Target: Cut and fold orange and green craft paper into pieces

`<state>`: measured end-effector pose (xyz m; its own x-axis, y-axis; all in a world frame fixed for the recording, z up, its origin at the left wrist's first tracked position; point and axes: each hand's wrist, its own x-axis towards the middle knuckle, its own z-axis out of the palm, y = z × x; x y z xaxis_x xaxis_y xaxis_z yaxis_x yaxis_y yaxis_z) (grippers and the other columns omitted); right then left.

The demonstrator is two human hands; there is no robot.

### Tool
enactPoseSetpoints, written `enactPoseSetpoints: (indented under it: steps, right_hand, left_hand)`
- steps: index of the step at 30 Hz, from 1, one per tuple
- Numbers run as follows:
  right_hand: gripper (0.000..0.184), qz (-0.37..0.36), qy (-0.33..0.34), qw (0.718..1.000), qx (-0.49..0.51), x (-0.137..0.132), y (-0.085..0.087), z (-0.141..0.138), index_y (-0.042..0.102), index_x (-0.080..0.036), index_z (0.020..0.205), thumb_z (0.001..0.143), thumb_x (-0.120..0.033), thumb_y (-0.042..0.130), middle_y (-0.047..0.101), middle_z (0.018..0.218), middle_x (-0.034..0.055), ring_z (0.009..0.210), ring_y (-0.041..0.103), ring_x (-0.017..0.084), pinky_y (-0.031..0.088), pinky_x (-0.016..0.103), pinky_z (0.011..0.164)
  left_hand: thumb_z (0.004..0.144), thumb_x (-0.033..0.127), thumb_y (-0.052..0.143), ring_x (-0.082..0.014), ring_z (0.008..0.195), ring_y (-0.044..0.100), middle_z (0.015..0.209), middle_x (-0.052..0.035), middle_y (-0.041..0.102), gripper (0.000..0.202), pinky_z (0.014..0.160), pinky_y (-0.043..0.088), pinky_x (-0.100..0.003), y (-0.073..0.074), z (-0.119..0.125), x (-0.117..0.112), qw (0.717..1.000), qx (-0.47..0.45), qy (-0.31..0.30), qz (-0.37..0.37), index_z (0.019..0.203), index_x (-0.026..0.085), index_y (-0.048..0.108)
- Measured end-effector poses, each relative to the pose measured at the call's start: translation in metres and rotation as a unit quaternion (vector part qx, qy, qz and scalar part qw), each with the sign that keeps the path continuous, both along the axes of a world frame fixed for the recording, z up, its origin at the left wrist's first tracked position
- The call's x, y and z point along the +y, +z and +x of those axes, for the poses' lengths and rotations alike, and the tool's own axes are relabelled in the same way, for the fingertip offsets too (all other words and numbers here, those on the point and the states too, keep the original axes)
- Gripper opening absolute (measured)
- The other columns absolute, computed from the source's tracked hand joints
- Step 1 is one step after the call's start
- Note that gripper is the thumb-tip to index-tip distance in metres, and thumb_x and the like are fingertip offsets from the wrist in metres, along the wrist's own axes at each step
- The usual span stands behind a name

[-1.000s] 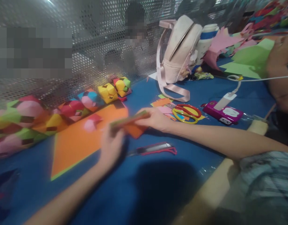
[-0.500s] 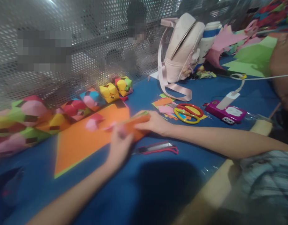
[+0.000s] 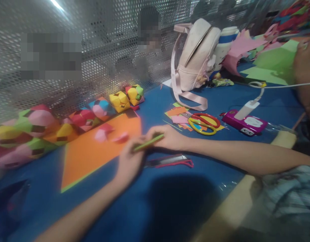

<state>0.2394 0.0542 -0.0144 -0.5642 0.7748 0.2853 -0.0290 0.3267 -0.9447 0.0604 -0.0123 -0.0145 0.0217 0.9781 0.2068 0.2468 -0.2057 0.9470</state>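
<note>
Fingers on green paper strip

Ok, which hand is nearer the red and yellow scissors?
Right. The right hand lies just left of the scissors, pinching the green paper strip; the left hand grips the strip's far end, farther off.

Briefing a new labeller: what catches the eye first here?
At centre the left hand and right hand pinch a thin green folded paper piece beside a large orange paper sheet. Multicoloured folded paper cubes line the perforated metal wall at left; a pale pink backpack stands at the back.
</note>
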Motion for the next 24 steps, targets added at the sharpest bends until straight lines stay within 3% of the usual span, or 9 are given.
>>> enactPoseSetpoints:
  steps: [4, 8, 12, 24]
  right_hand:
    - [0.014, 0.037, -0.01, 0.999, 0.022, 0.004, 0.001, 0.002, 0.07, -0.019, 0.085, 0.071, -0.018, 0.072, 0.073, 0.093, 0.0018, 0.09, 0.066, 0.017, 0.049, 0.032, 0.089]
    - [0.018, -0.052, -0.06, 0.997, -0.018, 0.009, -0.009, -0.003, 0.068, -0.018, 0.085, 0.068, -0.014, 0.069, 0.072, 0.087, 0.0004, 0.085, 0.065, 0.016, 0.049, 0.032, 0.085]
    - [0.017, -0.081, -0.104, 0.991, -0.018, 0.01, -0.014, -0.009, 0.064, -0.018, 0.08, 0.065, -0.011, 0.059, 0.065, 0.077, -0.0029, 0.076, 0.059, 0.014, 0.046, 0.028, 0.074]
    - [0.016, -0.049, -0.079, 0.996, 0.018, 0.002, -0.002, -0.01, 0.06, -0.018, 0.08, 0.065, -0.016, 0.055, 0.062, 0.079, -0.0019, 0.079, 0.057, 0.015, 0.045, 0.03, 0.077]
  left_hand:
    - [0.084, 0.025, 0.064, -0.0219, 0.111, 0.063, 0.117, -0.0058, 0.069, 0.012, 0.1, 0.046, -0.037, -0.004, -0.003, 0.006, 0.997, 0.036, 0.021, 0.067, 0.095, 0.023, 0.066]
    - [0.085, 0.026, 0.061, -0.0224, 0.104, 0.064, 0.109, -0.0064, 0.07, 0.021, 0.098, 0.046, -0.039, -0.014, -0.005, 0.014, 0.999, 0.035, 0.027, -0.011, 0.105, 0.02, 0.064]
    - [0.084, 0.025, 0.058, -0.0212, 0.095, 0.064, 0.1, -0.0047, 0.07, 0.017, 0.09, 0.049, -0.036, -0.016, -0.001, 0.015, 0.998, 0.048, 0.034, -0.028, 0.099, 0.019, 0.064]
    - [0.085, 0.03, 0.054, -0.0239, 0.099, 0.065, 0.105, -0.0072, 0.072, 0.026, 0.095, 0.048, -0.041, -0.012, 0.0, 0.011, 0.998, 0.047, 0.046, -0.007, 0.105, 0.018, 0.066]
